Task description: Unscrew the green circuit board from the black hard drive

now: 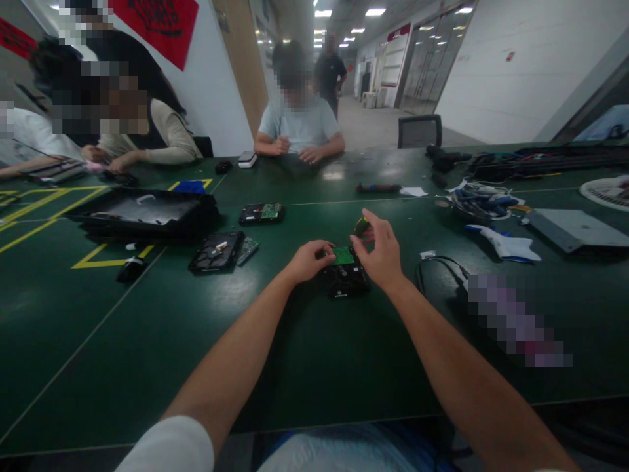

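Observation:
A black hard drive (346,282) with a green circuit board (343,255) lies on the table in front of me. My left hand (309,262) grips its left edge, thumb by the board and fingers curled at the far side. Above the drive's right side, my right hand (382,254) has its fingers around a screwdriver (362,227), of which a dark and yellow handle shows; its tip is hidden. To the left sit a second hard drive (216,252), a loose circuit board (247,250) leaning by it, and another drive (260,213) farther back.
Black trays (142,213) are stacked at left. On the right are a cable (442,259), a grey metal box (580,229), a blue-white glove (504,244) and a cable bundle (481,200). A dark tool (378,188) lies beyond my hands. Co-workers sit across the table.

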Available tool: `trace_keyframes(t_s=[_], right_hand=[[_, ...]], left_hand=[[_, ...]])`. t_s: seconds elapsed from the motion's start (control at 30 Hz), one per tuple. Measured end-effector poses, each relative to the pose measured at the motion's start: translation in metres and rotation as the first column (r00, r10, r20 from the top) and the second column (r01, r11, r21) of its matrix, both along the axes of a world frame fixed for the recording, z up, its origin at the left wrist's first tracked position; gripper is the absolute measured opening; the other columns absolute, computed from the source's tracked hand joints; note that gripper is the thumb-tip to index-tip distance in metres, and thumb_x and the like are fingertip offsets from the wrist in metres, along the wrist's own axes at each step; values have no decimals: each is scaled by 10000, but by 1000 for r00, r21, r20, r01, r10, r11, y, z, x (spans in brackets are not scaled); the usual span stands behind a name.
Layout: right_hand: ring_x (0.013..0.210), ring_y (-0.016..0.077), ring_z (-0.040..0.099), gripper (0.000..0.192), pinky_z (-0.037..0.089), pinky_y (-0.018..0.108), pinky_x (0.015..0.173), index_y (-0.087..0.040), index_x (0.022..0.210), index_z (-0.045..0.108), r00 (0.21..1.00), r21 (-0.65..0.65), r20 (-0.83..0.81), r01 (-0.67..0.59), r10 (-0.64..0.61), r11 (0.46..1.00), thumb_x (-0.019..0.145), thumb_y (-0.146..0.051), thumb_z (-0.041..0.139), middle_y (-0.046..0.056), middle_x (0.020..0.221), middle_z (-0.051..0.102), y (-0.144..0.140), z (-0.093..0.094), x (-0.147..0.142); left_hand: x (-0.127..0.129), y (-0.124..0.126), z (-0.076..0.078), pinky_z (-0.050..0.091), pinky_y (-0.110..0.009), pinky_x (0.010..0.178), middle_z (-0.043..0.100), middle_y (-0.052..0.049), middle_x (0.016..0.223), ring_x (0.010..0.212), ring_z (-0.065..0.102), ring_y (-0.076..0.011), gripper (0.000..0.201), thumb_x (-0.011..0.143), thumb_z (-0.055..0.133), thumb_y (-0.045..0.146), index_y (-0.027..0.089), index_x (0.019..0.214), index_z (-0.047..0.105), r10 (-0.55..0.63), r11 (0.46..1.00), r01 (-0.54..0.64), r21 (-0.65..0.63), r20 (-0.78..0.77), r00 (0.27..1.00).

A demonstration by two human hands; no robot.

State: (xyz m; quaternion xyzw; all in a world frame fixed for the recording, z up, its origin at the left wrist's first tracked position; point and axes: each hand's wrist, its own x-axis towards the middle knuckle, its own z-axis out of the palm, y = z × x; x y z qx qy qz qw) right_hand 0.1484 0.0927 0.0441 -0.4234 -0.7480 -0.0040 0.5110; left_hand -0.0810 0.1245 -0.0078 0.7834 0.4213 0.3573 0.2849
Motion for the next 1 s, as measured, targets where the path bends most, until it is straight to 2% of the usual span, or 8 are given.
trace_keyframes(t_s=[0.17, 0.33, 0.47, 0.67, 0.87, 1.0], right_hand=[[955, 229, 661, 661, 621, 482, 931, -301, 1589, 326, 1000, 5, -3, -15, 15, 1000, 970, -243, 551, 104, 1251, 609, 1, -1, 0], [934, 226, 672, 624, 638, 478, 889, -300, 1554, 358, 999, -3, -44, -7, 7, 1000, 971, -289, 581, 118, 1341, 586, 3, -5, 1], [953, 238, 683, 579, 649, 476, 862, -306, 1507, 411, 999, -1, -45, -2, 2, 1000, 963, -318, 609, 110, 1292, 608, 4, -5, 2], [1030, 258, 693, 625, 637, 495, 928, -272, 1532, 373, 999, -6, -44, -6, 6, 1000, 949, -258, 596, 133, 1364, 605, 5, -6, 1], [949, 231, 684, 612, 645, 481, 889, -290, 1523, 396, 1000, 5, -22, -18, 19, 1000, 949, -261, 606, 109, 1248, 609, 2, -2, 0], [963, 230, 691, 628, 632, 490, 929, -291, 1548, 359, 999, -8, -28, -21, 21, 1000, 962, -246, 579, 124, 1311, 593, 1, -1, 0]], left_hand=[[0, -1, 1, 499, -436, 997, 720, -69, 1259, 1100, 662, -242, 81, 893, 719, 283, 211, 911, 689, 3, 1000, -3, -9, -14, 1000], [0, -1, 2, 498, -432, 1001, 722, -61, 1251, 1081, 663, -233, 84, 893, 718, 288, 213, 906, 684, 0, 1000, 0, -3, -9, 1000], [1, -2, 3, 494, -441, 1026, 718, -69, 1263, 1108, 660, -238, 70, 891, 713, 269, 206, 905, 684, 7, 1000, -7, -24, -8, 1000], [0, -2, 3, 493, -441, 1019, 721, -70, 1254, 1108, 661, -243, 82, 896, 711, 288, 209, 903, 687, -2, 1000, 2, -2, -10, 1000], [0, 0, 0, 490, -426, 1021, 724, -63, 1248, 1109, 661, -231, 67, 891, 713, 267, 209, 905, 682, -4, 1000, 4, 7, -10, 1000], [1, -1, 1, 490, -435, 1033, 719, -61, 1262, 1115, 660, -233, 66, 891, 714, 267, 211, 911, 685, 2, 1000, -2, -7, -19, 1000]])
